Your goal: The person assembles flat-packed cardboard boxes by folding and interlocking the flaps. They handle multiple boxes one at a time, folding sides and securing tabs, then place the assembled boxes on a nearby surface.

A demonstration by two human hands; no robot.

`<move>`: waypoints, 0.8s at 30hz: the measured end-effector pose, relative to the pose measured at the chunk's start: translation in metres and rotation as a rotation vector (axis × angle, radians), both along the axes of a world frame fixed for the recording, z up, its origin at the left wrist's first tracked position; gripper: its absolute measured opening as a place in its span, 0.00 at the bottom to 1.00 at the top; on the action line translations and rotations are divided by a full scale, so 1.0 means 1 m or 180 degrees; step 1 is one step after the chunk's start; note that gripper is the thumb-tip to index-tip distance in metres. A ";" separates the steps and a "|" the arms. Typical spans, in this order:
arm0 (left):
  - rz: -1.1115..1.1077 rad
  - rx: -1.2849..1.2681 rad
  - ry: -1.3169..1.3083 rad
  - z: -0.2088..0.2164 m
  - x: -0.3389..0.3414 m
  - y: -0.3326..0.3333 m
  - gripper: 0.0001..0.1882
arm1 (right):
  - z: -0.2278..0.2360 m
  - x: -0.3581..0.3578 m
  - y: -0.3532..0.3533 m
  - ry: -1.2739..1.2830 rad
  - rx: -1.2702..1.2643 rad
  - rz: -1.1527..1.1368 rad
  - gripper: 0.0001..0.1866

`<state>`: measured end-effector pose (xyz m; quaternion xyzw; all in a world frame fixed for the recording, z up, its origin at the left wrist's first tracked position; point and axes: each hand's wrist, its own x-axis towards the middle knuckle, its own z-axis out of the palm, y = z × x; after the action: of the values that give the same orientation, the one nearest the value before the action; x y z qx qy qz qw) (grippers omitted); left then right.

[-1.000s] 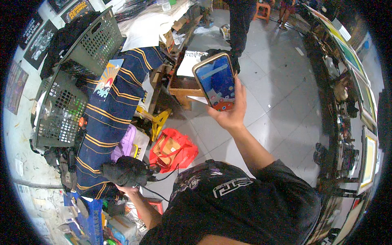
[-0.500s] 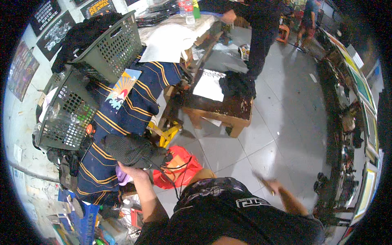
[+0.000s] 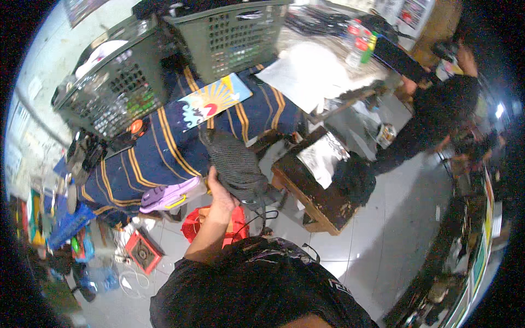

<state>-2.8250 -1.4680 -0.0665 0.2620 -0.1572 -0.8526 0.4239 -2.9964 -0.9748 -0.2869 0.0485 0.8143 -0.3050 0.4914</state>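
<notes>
My left hand (image 3: 220,192) grips a dark grey ribbed, soft-looking bag (image 3: 235,158) with black cords (image 3: 261,214) hanging from its lower end. Most of the fingers are hidden behind it; the thumb side faces up. Beside the wrist, at the edge of the cloth-covered table, lies a lilac case-like object (image 3: 172,195) with a yellow strip. I cannot tell whether my hand touches it. A small board with a painted sun and waves (image 3: 214,102) rests on the navy striped cloth (image 3: 164,147), past the bag. My right hand is out of view.
Two perforated grey-green baskets (image 3: 232,41) stand at the back of the table. White sheets (image 3: 306,76) and bottles (image 3: 358,49) lie farther right. A low wooden bench (image 3: 311,202) holds dark and white cloth. A red bag (image 3: 197,224) sits below my arm. Another person (image 3: 443,104) stands beyond the bench.
My view has swung, so the table sits more level across it. The grey bag has moved with my left hand to the right of the painted board. My right hand has left the view.
</notes>
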 end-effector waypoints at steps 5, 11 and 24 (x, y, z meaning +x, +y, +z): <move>-0.0059 0.0144 0.0300 -0.011 0.005 0.004 0.33 | 0.004 -0.083 -0.053 0.0113 -0.0092 0.0554 0.28; 0.0696 0.0056 0.0134 -0.012 0.014 0.023 0.30 | -0.010 -0.131 -0.086 0.0049 -0.0091 0.1078 0.27; 0.1091 0.0016 -0.0193 0.022 0.014 0.071 0.33 | -0.017 -0.134 -0.076 -0.0252 0.0009 0.1875 0.26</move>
<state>-2.8114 -1.3970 -0.0446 0.3116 -0.1209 -0.7600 0.5574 -3.1305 -1.0509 -0.3036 -0.1774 0.7739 -0.1460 0.5901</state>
